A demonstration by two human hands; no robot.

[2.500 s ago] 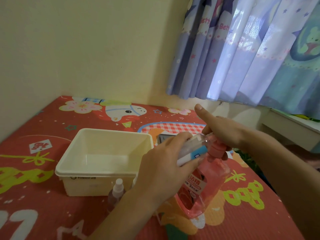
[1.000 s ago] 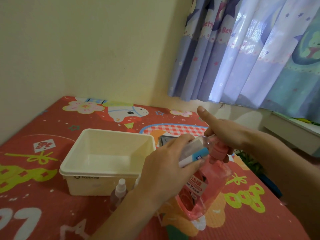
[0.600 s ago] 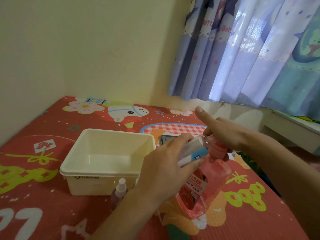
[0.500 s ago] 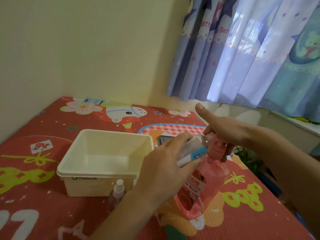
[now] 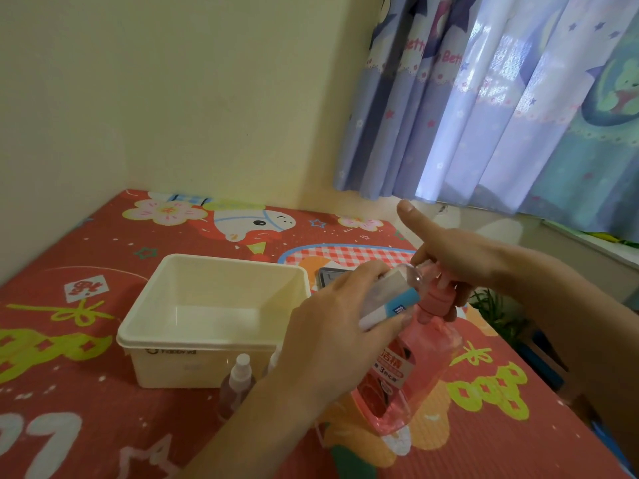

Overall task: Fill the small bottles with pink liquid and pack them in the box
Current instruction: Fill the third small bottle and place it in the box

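Note:
My left hand (image 5: pixel 332 337) grips a small clear bottle (image 5: pixel 390 299) with a white and blue label, tilted with its mouth against the pink pump of a large pink liquid bottle (image 5: pixel 408 371). My right hand (image 5: pixel 453 257) rests on that pump head, thumb stuck out. The large bottle stands on the red mat, leaning slightly. A cream plastic box (image 5: pixel 207 344) sits to the left and looks empty. A small spray bottle (image 5: pixel 237 385) with pinkish contents and a white cap stands in front of the box; a second one is mostly hidden behind my left wrist.
The red patterned mat (image 5: pixel 86 409) covers the surface, with walls behind and to the left. A dark flat device (image 5: pixel 328 276) lies behind my left hand. Blue curtains (image 5: pixel 501 108) hang at the right above a white ledge (image 5: pixel 587 243). The mat's right edge drops off.
Both hands stay on the bottles in nearly the same pose. The view has shifted slightly; nothing has been let go or moved.

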